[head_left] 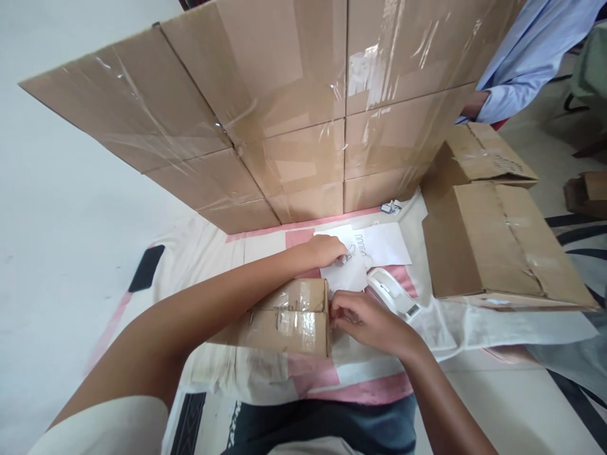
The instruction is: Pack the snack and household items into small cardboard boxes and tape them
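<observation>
A small taped cardboard box (pixel 284 319) lies on a white and pink cloth (pixel 208 253) in front of me. My left hand (pixel 327 249) reaches past the box over white paper sheets (pixel 379 243), fingers pinched on a small metallic thing I cannot make out. My right hand (pixel 363 319) is curled at the box's right end, fingertips pressed against its edge. A white tape dispenser (pixel 393 294) lies just beyond my right hand.
A wall of large taped cartons (pixel 294 107) stands at the back. An open cardboard box (pixel 497 243) sits to the right. Another person's blue sleeve (pixel 526 63) shows at the upper right. A small tag-like item (pixel 391 206) lies by the cartons.
</observation>
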{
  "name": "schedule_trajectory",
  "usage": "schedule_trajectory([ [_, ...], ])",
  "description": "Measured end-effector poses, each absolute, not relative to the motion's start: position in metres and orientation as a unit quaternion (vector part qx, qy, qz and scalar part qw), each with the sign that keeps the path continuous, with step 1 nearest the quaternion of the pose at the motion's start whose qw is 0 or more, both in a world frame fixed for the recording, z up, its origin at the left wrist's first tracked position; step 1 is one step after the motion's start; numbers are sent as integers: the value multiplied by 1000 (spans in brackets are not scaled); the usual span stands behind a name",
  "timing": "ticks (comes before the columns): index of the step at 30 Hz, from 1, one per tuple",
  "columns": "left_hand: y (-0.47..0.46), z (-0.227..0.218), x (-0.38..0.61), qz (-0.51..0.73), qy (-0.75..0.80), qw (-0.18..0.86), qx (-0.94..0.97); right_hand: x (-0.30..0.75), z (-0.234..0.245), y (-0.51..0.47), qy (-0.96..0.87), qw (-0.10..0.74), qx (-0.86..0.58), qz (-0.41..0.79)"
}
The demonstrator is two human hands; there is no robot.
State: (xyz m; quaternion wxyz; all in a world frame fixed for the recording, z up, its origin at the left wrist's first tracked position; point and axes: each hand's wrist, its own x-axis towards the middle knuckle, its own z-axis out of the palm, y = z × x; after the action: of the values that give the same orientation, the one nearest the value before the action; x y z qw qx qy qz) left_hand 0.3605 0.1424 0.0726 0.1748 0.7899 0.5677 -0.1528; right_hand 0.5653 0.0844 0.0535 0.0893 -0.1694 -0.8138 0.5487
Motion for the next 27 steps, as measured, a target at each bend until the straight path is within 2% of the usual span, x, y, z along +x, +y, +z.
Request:
schedule_trajectory([
  [5,143,73,368,-176,573,178,780,554,41,64,-829,121,-281,469],
  [16,143,81,365,-198,586,173,766,544,2,-49,-811,283,-324,396],
  [22,140,81,355,-204,601,151,758,517,2,-71,-787,314,-401,348],
  [27,139,79,346,-177,613,130,759,588,2,-72,-778,295,-403,381],
])
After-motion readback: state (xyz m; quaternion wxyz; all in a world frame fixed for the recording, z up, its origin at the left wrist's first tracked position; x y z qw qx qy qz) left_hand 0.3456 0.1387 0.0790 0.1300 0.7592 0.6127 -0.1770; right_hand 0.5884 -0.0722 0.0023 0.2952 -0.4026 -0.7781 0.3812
